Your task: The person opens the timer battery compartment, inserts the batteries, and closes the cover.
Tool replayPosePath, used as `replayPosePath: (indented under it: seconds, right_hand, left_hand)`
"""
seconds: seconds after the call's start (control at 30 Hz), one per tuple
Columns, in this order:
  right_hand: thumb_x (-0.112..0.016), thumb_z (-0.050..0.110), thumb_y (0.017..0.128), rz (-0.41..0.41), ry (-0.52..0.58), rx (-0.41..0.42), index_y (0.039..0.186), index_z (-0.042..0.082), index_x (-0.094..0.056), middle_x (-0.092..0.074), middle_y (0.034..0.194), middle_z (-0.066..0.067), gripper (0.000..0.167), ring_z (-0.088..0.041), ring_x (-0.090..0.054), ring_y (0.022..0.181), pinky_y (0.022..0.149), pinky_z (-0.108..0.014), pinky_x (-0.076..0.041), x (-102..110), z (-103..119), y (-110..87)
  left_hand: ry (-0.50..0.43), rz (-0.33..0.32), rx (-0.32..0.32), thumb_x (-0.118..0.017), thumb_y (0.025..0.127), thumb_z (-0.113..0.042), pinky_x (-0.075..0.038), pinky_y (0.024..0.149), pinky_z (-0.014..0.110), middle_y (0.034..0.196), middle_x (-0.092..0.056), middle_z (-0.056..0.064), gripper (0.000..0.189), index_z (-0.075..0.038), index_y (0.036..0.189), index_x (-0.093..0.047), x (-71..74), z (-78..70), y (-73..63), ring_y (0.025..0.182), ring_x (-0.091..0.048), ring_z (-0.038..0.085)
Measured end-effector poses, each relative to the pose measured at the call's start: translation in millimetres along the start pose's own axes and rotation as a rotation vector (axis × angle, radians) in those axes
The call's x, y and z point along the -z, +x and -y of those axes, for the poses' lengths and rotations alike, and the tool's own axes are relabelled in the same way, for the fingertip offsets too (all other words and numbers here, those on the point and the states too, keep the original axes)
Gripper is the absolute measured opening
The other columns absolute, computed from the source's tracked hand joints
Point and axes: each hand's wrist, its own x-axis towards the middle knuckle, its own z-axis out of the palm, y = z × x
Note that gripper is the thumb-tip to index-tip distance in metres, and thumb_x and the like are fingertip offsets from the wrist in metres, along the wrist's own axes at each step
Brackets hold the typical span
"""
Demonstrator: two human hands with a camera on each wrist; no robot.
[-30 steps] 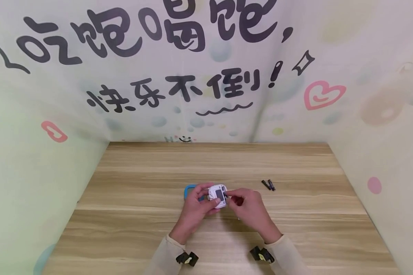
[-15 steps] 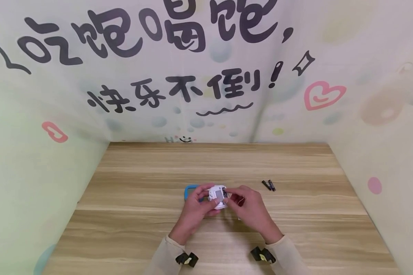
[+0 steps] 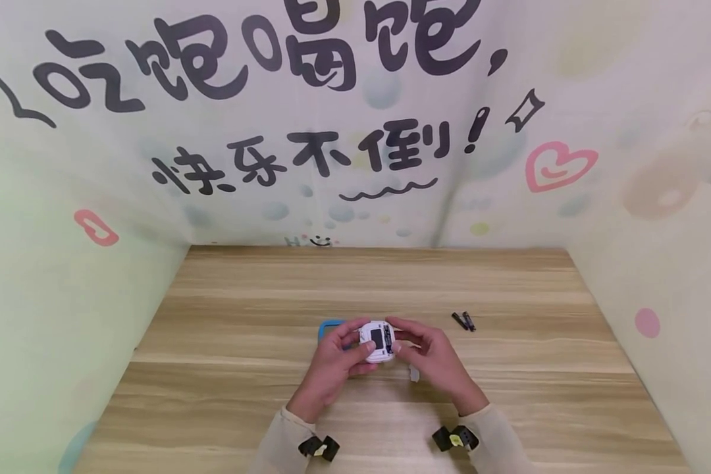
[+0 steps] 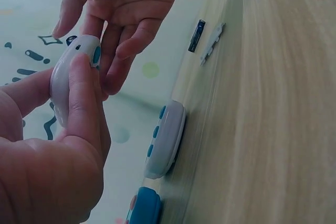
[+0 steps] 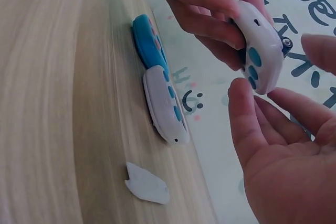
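Observation:
My left hand (image 3: pixel 334 355) holds a small white electronic timer (image 3: pixel 377 338), its back with a dark square panel facing the head camera. A dark battery (image 3: pixel 388 339) lies in the slot along its right side. In the right wrist view the battery's end (image 5: pixel 286 45) stands out past the casing, and blue buttons (image 5: pixel 254 56) line the front. My right hand (image 3: pixel 432 352) is at the timer's right side, fingers loosely extended near its edge. Its thumb is apart from the casing in the right wrist view; whether the fingertips touch, I cannot tell.
Two dark batteries (image 3: pixel 464 321) lie on the table to the right. A small white cover piece (image 5: pixel 147 184) lies under my right hand. Behind the hands are a blue-framed device (image 3: pixel 326 324) and a second white device with blue buttons (image 5: pixel 165 103). Printed walls (image 3: pixel 308 217) surround the table.
My right fingers pressed at the timer's slot and have since loosened, with the battery now visible in it. The timer tilted briefly and turned back. More of the white cover piece shows.

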Motion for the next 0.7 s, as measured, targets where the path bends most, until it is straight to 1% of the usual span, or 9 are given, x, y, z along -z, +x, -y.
replayPosePath:
  seconds: [0.07,0.23,0.3,0.4,0.5,0.63,0.7]
  right_hand:
    - [-0.071,0.01,0.101,0.02,0.003,0.016,0.147,-0.003,-0.058,-0.062,0.146,-0.025,0.049,-0.035,-0.067,0.125,0.096,-0.023,-0.063,0.3,-1.0,-0.1]
    - [-0.072,0.008,0.1,0.027,-0.006,0.033,0.148,-0.003,-0.057,-0.063,0.144,-0.025,0.051,-0.016,-0.069,0.118,0.096,-0.025,-0.064,-0.2,-3.0,-1.2]
    - [-0.072,0.008,0.1,0.016,-0.023,0.035,0.147,-0.001,-0.058,-0.065,0.141,-0.024,0.05,-0.012,-0.07,0.114,0.094,-0.025,-0.064,-1.1,-2.9,-2.0]
    - [-0.072,0.008,0.1,-0.005,-0.067,0.038,0.146,0.002,-0.061,-0.069,0.134,-0.021,0.048,-0.012,-0.071,0.108,0.088,-0.024,-0.066,-2.6,-1.7,-2.7]
    - [-0.073,0.006,0.099,-0.032,-0.088,0.03,0.144,0.002,-0.063,-0.073,0.122,-0.019,0.046,-0.013,-0.072,0.1,0.079,-0.023,-0.066,-4.0,0.6,-3.3]
    - [-0.073,0.002,0.096,-0.058,-0.065,0.0,0.14,0.003,-0.065,-0.073,0.107,-0.018,0.045,-0.016,-0.07,0.09,0.072,-0.021,-0.064,-5.7,4.3,-3.0]
    - [-0.073,0.0,0.095,-0.062,-0.05,-0.016,0.139,0.004,-0.065,-0.072,0.101,-0.017,0.045,-0.015,-0.069,0.086,0.067,-0.019,-0.061,-6.5,5.7,-1.9]
  left_hand:
    - [-0.005,-0.001,0.0,-0.071,0.098,0.0,-0.069,0.078,0.031,0.131,-0.064,0.016,0.056,0.001,0.151,-0.051,-0.7,-1.0,0.3,0.099,-0.075,0.021]
    - [-0.001,-0.002,0.005,-0.07,0.098,0.002,-0.069,0.077,0.031,0.128,-0.065,0.015,0.055,0.002,0.15,-0.051,-1.5,-2.4,0.8,0.096,-0.075,0.02]
    - [0.004,-0.004,0.003,-0.07,0.098,0.002,-0.069,0.077,0.03,0.128,-0.065,0.016,0.055,0.002,0.15,-0.051,-1.5,-2.5,0.6,0.096,-0.075,0.02]
    - [0.014,-0.01,-0.008,-0.07,0.098,0.001,-0.069,0.077,0.03,0.129,-0.065,0.017,0.055,0.003,0.15,-0.052,-2.0,-2.4,0.7,0.096,-0.075,0.02]
    - [0.019,-0.012,-0.017,-0.07,0.098,0.002,-0.069,0.077,0.031,0.129,-0.065,0.018,0.055,0.004,0.149,-0.052,-3.1,-1.8,0.8,0.095,-0.075,0.02]
    - [0.015,-0.014,-0.025,-0.07,0.097,0.004,-0.069,0.076,0.031,0.127,-0.066,0.015,0.055,0.005,0.149,-0.052,-4.8,-0.5,0.7,0.092,-0.076,0.018]
    - [0.008,-0.022,-0.028,-0.07,0.097,0.005,-0.069,0.075,0.031,0.125,-0.066,0.014,0.055,0.005,0.149,-0.052,-5.3,0.1,0.4,0.089,-0.076,0.017]
